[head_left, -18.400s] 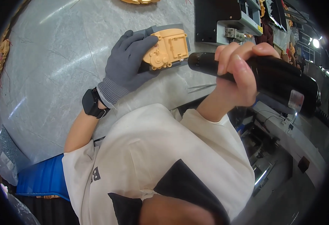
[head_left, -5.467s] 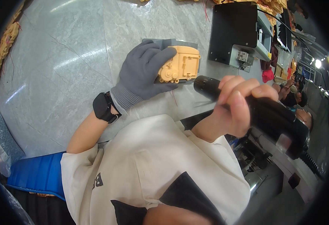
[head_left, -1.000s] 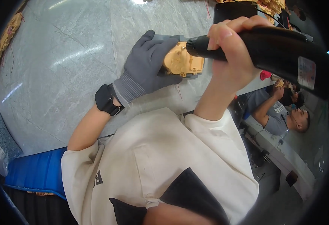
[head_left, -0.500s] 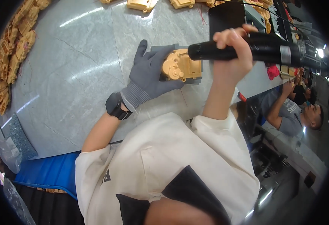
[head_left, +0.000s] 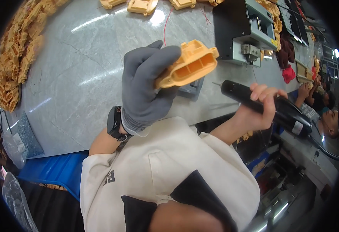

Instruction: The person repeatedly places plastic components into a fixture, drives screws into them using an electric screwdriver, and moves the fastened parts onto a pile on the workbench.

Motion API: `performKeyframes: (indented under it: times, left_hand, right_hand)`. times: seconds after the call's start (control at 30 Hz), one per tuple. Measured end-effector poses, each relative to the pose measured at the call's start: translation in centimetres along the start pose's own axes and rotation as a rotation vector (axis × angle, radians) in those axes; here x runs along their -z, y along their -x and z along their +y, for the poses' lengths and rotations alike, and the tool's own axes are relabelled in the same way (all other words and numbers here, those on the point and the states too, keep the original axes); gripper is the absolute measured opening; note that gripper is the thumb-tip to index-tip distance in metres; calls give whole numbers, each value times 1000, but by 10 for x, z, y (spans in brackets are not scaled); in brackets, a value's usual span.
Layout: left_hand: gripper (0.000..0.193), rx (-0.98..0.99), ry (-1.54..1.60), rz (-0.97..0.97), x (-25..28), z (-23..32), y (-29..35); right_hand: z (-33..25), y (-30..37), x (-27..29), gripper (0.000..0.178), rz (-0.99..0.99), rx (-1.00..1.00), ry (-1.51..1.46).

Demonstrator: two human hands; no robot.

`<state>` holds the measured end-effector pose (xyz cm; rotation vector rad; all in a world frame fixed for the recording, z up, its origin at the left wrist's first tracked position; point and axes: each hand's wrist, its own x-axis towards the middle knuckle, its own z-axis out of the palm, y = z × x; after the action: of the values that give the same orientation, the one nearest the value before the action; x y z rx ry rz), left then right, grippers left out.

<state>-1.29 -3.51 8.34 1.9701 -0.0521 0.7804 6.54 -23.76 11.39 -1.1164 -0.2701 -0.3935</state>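
Observation:
My left hand point(head_left: 146, 85), in a grey glove with a black watch at the wrist, holds an orange plastic housing point(head_left: 189, 63) lifted off the grey table point(head_left: 73, 77), its open ribbed side turned toward me. My right hand point(head_left: 256, 110), bare, grips a black electric screwdriver point(head_left: 270, 108) with its thin bit pointing left, lowered to the right of the housing and apart from it. A small grey fixture block point(head_left: 190, 88) lies on the table under the raised housing.
A heap of orange housings point(head_left: 17, 58) lines the table's left rim, and more lie along the far edge point(head_left: 142, 5). A black and grey machine box point(head_left: 241, 29) stands at the back right. A blue bin point(head_left: 49, 172) sits below the table's near edge. Another person point(head_left: 324, 116) works at the far right.
My left hand has lifted the orange housing off the fixture and turned it up. My right hand has drawn the screwdriver away, down and to the right.

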Motion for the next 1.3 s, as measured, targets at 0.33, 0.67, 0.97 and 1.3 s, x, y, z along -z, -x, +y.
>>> performKeyframes:
  times: [0.33, 0.67, 0.97, 1.3]
  left_hand:
    - [49, 180, 720, 913, 208, 23, 17]
    - [49, -280, 1086, 191, 249, 35, -5]
    - [60, -115, -589, -374, 69, -77, -74]
    - [67, 59, -1115, -855, -13, -101, -134]
  right_hand:
    - [8, 17, -15, 39, -262, -122, -45]
    - [21, 20, -24, 37, -212, -284, -46]
    - [11, 26, -18, 39, -126, -229, -34]
    - [44, 52, -10, 37, -17, -286, -122]
